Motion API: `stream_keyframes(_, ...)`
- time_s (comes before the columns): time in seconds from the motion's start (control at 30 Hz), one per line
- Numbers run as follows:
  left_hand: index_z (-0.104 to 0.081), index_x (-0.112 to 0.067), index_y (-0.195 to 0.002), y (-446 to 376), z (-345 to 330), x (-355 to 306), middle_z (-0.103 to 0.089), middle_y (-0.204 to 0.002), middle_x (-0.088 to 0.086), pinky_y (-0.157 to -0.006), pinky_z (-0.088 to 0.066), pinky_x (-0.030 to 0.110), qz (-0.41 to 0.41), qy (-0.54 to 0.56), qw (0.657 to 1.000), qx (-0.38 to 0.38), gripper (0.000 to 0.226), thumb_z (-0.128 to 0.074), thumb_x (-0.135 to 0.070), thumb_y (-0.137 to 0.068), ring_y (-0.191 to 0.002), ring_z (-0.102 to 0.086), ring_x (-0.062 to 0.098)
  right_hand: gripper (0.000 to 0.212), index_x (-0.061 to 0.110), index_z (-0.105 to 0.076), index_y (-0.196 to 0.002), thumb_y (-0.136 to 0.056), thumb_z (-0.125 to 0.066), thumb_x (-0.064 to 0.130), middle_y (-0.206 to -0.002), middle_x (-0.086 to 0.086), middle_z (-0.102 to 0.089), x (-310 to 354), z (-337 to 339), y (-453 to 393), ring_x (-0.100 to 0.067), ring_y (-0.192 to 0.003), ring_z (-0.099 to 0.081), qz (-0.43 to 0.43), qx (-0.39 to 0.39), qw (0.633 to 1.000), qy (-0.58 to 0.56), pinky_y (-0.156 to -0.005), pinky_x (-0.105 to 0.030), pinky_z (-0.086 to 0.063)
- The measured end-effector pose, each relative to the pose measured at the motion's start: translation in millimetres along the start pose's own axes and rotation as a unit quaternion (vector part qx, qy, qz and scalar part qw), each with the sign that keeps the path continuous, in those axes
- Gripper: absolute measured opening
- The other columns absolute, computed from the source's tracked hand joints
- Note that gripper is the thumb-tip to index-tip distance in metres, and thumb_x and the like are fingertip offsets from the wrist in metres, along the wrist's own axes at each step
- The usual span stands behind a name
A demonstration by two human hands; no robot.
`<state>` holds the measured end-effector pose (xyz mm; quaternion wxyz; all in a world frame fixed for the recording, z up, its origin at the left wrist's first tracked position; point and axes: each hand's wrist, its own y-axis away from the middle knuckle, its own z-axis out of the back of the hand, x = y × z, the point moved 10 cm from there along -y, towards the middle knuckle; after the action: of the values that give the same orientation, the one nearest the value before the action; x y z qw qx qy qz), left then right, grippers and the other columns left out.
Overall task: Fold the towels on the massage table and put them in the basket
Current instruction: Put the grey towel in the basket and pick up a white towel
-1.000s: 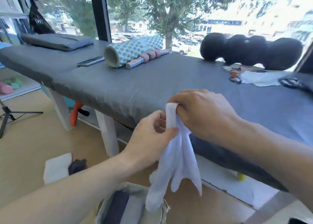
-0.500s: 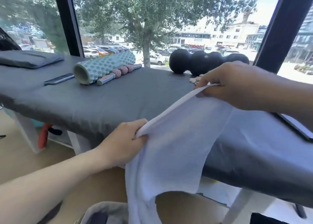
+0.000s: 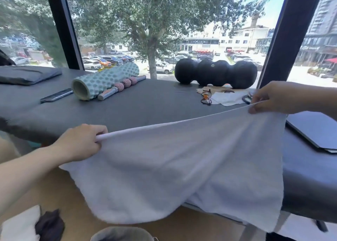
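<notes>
While the left hand and right hand each pinch a top corner in curled fingers, the soft white towel hangs spread over the grey tabletop; at 6 o'clock, the basket rim is cut off

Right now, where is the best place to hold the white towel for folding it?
At its two top corners, from above: the left hand and right hand pinch them, so the towel hangs spread and flat.
</notes>
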<state>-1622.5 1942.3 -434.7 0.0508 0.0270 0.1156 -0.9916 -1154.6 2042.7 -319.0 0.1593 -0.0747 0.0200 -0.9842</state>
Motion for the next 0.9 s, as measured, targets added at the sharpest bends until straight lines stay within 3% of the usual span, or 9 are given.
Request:
stream_keyframes(0.1, -0.056, -0.034, -0.078, -19.2, 13.5, 5.9, -0.065, -0.081, -0.012, -0.063, -0.042, 0.034, 0.011, -0.014, 0.999, -0.028, 0.016, -0.056, -0.019, -0.080, -0.082, -0.061, 0.024, 0.023, 0.021, -0.073, -0.070, -0.084, -0.077, 0.038, -0.073, -0.008, -0.067, -22.5, -10.1, -11.6, -0.020, -0.061, -0.061, -0.031, 0.011, 0.999, 0.012, -0.048, -0.028, -0.053)
stream_keyframes(0.23, -0.062, -0.036, -0.082, -52.6, 24.5, 12.6, -0.064, -0.082, -0.015, -0.067, -0.043, 0.035, 0.021, 0.011, 0.999, -0.040, 0.020, -0.058, -0.017, -0.081, -0.082, -0.059, 0.022, 0.027, 0.028, -0.071, -0.061, -0.083, -0.076, 0.044, -0.070, -0.004, -0.068, -50.2, -26.7, -30.4, -0.020, -0.063, -0.063, -0.065, 0.020, 0.998, 0.013, -0.059, -0.034, -0.055)
stream_keyframes(0.37, -0.062, -0.036, -0.082, -94.1, 25.0, 12.7, -0.069, -0.094, -0.004, -0.071, -0.049, 0.037, 0.032, 0.030, 0.998, -0.046, 0.019, -0.061, -0.017, -0.087, -0.088, -0.060, 0.025, 0.027, 0.025, -0.064, -0.070, -0.090, -0.069, 0.043, -0.075, 0.001, -0.062, -61.9, -42.8, -50.3, -0.014, -0.070, -0.057, -0.070, 0.012, 0.995, 0.063, -0.057, -0.028, -0.039)
stream_keyframes(0.43, -0.066, -0.036, -0.083, -114.0, 19.8, 16.4, -0.070, -0.104, -0.001, -0.077, -0.051, 0.039, 0.049, 0.066, 0.996, -0.047, 0.016, -0.065, -0.022, -0.090, -0.095, -0.062, 0.026, 0.023, 0.025, -0.062, -0.078, -0.094, -0.063, 0.042, -0.082, 0.003, -0.060, -70.2, -54.0, -59.0, -0.013, -0.073, -0.054, -0.090, 0.013, 0.992, 0.092, -0.056, -0.026, -0.033)
stream_keyframes(0.53, -0.071, -0.028, -0.088, -139.5, 4.9, 27.6, -0.067, -0.129, 0.003, -0.092, -0.049, 0.040, 0.081, 0.150, 0.983, -0.063, 0.009, -0.065, -0.023, -0.093, -0.121, -0.057, 0.029, 0.022, 0.031, -0.058, -0.075, -0.096, -0.061, 0.036, -0.094, -0.005, -0.064, -89.2, -78.9, -76.1, -0.024, -0.086, -0.055, -0.111, 0.028, 0.991, 0.071, -0.069, -0.030, -0.038)
stream_keyframes(0.6, -0.071, -0.014, -0.095, -154.8, -3.4, 34.5, -0.059, -0.141, 0.010, -0.092, -0.042, 0.037, 0.103, 0.162, 0.978, -0.078, 0.012, -0.061, -0.022, -0.096, -0.129, -0.051, 0.032, 0.023, 0.034, -0.057, -0.073, -0.095, -0.063, 0.035, -0.087, 0.000, -0.061, -97.2, -85.0, -84.6, -0.024, -0.087, -0.056, -0.114, 0.020, 0.992, 0.057, -0.073, -0.032, -0.039)
stream_keyframes(0.7, -0.065, -0.010, -0.103, -177.4, -13.7, 35.6, -0.044, -0.155, 0.005, -0.097, -0.037, 0.035, 0.108, 0.149, 0.980, -0.078, 0.016, -0.054, -0.021, -0.100, -0.135, -0.044, 0.032, 0.022, 0.034, -0.062, -0.071, -0.090, -0.070, 0.041, -0.080, 0.004, -0.062, -104.1, -83.3, -92.9, -0.020, -0.079, -0.058, -0.124, -0.012, 0.992, 0.024, -0.070, -0.035, -0.045)
stream_keyframes(0.8, -0.059, -0.018, -0.108, -198.9, -22.5, 42.8, -0.048, -0.149, 0.016, -0.101, -0.038, 0.040, 0.124, 0.137, 0.981, -0.064, 0.013, -0.053, -0.027, -0.101, -0.130, -0.047, 0.037, 0.029, 0.031, -0.066, -0.068, -0.079, -0.071, 0.058, -0.071, 0.000, -0.066, -113.3, -79.2, -98.0, -0.022, -0.069, -0.064, -0.149, -0.059, 0.987, -0.003, -0.067, -0.041, -0.055)
stream_keyframes(0.9, -0.066, -0.016, -0.108, -210.6, -26.0, 50.7, -0.058, -0.137, 0.016, -0.101, -0.046, 0.045, 0.140, 0.123, 0.980, -0.072, 0.022, -0.056, -0.032, -0.097, -0.121, -0.055, 0.038, 0.039, 0.029, -0.065, -0.070, -0.075, -0.067, 0.068, -0.074, 0.002, -0.067, -122.3, -82.9, -98.0, -0.022, -0.074, -0.063, -0.166, -0.092, 0.982, -0.021, -0.073, -0.044, -0.056)
